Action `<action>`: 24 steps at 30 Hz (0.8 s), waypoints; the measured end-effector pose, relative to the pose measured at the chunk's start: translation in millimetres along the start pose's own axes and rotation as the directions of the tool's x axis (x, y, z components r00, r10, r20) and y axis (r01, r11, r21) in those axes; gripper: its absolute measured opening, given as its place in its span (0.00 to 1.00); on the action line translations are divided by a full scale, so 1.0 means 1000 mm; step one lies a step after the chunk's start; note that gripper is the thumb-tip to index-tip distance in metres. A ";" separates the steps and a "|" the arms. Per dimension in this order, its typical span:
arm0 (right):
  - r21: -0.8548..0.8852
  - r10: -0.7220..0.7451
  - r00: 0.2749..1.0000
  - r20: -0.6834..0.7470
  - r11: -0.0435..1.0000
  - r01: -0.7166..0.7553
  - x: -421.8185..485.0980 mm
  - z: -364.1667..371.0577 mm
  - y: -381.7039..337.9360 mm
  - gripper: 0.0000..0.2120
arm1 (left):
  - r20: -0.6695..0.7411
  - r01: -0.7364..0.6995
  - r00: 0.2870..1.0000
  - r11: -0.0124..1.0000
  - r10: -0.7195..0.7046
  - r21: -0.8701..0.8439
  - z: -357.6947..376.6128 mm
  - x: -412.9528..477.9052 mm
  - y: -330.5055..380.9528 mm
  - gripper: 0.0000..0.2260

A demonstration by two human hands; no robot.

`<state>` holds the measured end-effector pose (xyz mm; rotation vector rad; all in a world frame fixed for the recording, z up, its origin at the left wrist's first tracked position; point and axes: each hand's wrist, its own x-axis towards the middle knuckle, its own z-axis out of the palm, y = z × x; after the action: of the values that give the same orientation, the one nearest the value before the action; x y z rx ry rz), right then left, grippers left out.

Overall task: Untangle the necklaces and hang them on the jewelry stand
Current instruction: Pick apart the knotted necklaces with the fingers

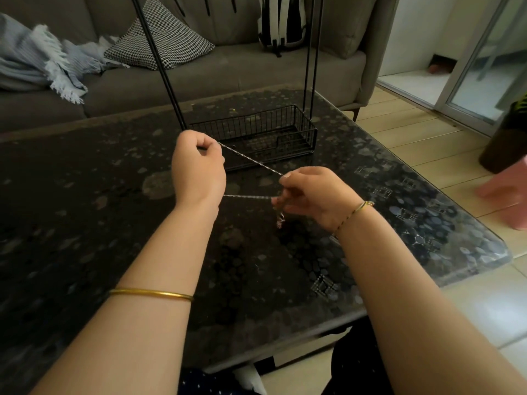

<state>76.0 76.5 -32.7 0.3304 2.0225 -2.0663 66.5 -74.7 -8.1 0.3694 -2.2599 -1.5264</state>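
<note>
A thin silver necklace chain (251, 160) is stretched taut between my two hands above the dark table. My left hand (198, 166) grips one part of it in curled fingers. My right hand (313, 195) pinches the other part at its fingertips. A second strand (246, 197) runs lower between the hands, and a small pendant or clasp (280, 222) dangles under my right hand. The black wire jewelry stand (256, 132), with a basket base and tall thin uprights, stands just behind my hands; its top is out of frame.
The dark patterned glass table (99, 223) fills the middle of the view. A grey sofa (228, 69) with a checked cushion (159, 38), a pale blanket and a striped bag sits behind it. A pink object (510, 192) and a dark planter (504, 143) are on the floor at right.
</note>
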 end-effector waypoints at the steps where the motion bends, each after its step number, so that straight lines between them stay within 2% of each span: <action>1: 0.115 0.029 0.999 0.041 0.993 -0.033 -0.002 -0.001 -0.002 0.04 | 0.000 -0.008 1.000 1.000 0.008 0.018 -0.001 0.001 -0.001 0.03; 3: 0.219 0.052 0.995 0.089 0.973 -0.071 -0.006 -0.001 -0.004 0.04 | 0.002 -0.009 1.000 0.998 0.008 0.065 -0.003 0.001 -0.004 0.03; 8: 0.225 0.047 0.992 0.117 0.972 -0.073 -0.020 -0.004 0.000 0.06 | 0.052 0.071 0.995 0.971 -0.085 0.227 -0.007 -0.004 -0.013 0.05; 11: 0.230 0.031 0.993 0.115 0.972 -0.057 -0.031 -0.010 0.003 0.07 | 0.231 0.203 0.938 0.949 -0.259 0.240 -0.010 -0.022 -0.013 0.06; 12: 0.233 0.031 0.993 0.113 0.971 -0.057 -0.035 -0.012 0.003 0.07 | 0.297 0.205 0.911 0.940 -0.285 0.273 -0.011 -0.030 -0.012 0.05; 15: 0.270 0.042 0.993 0.114 0.960 -0.072 -0.046 -0.017 0.005 0.08 | 0.428 -0.058 0.891 0.896 -0.153 0.441 -0.008 -0.050 -0.007 0.05; 17: 0.218 0.028 0.993 0.116 0.974 -0.053 -0.052 -0.020 0.008 0.12 | 0.511 -0.095 0.853 0.929 -0.110 0.358 -0.002 -0.063 -0.001 0.09; 19: 0.123 -0.028 0.993 0.118 0.992 0.014 -0.056 -0.021 0.012 0.12 | 0.624 0.067 0.760 0.976 -0.184 0.206 0.004 -0.071 0.005 0.09; 21: 0.040 -0.099 0.987 0.125 0.995 0.095 -0.058 -0.023 0.015 0.12 | 0.689 0.242 0.681 0.964 -0.248 0.108 0.009 -0.077 0.009 0.09; 24: -0.086 -0.188 0.974 0.129 0.976 0.200 -0.058 -0.028 0.016 0.11 | 0.696 0.335 0.662 0.941 -0.277 0.055 0.013 -0.076 0.010 0.11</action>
<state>135.8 104.3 -30.5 -0.0116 2.1485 -2.0299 127.8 -27.8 -15.8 0.1588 -2.7870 -2.2240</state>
